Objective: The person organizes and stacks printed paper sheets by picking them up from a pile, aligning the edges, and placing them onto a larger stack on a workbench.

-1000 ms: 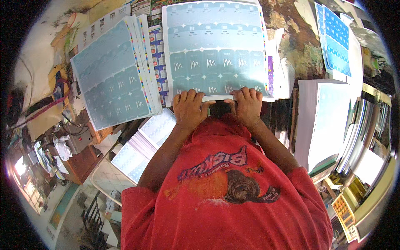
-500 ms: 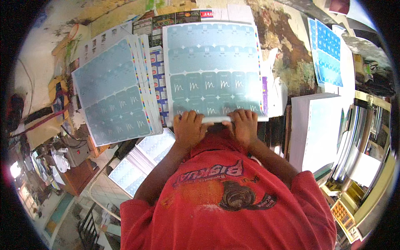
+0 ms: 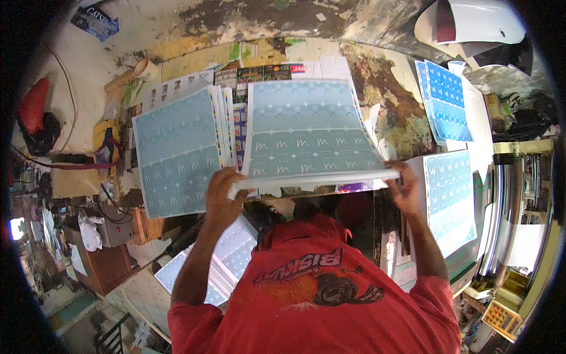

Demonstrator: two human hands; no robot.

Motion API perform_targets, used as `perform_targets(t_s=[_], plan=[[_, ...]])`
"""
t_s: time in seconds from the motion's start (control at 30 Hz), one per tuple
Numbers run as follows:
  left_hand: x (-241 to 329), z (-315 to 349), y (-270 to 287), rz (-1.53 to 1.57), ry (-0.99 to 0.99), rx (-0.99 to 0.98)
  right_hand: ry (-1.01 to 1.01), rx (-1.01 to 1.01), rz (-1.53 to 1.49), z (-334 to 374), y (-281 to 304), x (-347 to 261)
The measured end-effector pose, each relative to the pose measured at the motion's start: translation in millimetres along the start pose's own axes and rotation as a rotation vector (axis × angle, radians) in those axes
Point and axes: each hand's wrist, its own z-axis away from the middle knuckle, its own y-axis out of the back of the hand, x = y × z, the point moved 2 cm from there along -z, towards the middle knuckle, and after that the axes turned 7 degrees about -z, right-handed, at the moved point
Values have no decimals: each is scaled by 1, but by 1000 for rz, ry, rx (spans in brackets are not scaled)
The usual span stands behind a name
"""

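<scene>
A thick stack of printed sheets [image 3: 306,133], pale blue-green with rows of label shapes and white lettering, lies in front of me on the table. Its near edge is raised off the tabletop, showing the white paper edges. My left hand [image 3: 224,192] is closed on the near left corner, thumb below and fingers above. At the near right corner my right hand [image 3: 407,192], slightly blurred, pinches the stack's edge. Just left of this stack lie similar printed sheets [image 3: 177,150], fanned a little so their coloured edge strips show.
To the right stands a tall pile of similar sheets [image 3: 451,197]. Brighter blue sheets [image 3: 449,97] lie at the far right. Lower left, more printed sheets [image 3: 231,253] rest below table height. A worn, stained wall [image 3: 265,20] runs behind the table.
My hands have moved apart from the middle of the near edge to its two corners. The stack's near edge has come up, and the view has tilted farther out.
</scene>
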Motion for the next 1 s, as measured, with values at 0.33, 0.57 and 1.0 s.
perform_targets(t_s=[0.33, 0.57, 1.0], plan=[[-15, -194, 46, 776, 514, 101, -321, 0, -423, -193, 49, -55], [-140, -194, -146, 1192, 964, -226, -805, -230, -1165, -226, -78, 150], [-116, -226, -165, 159, 775, -487, -699, -567, -443, -266, -99, 136]])
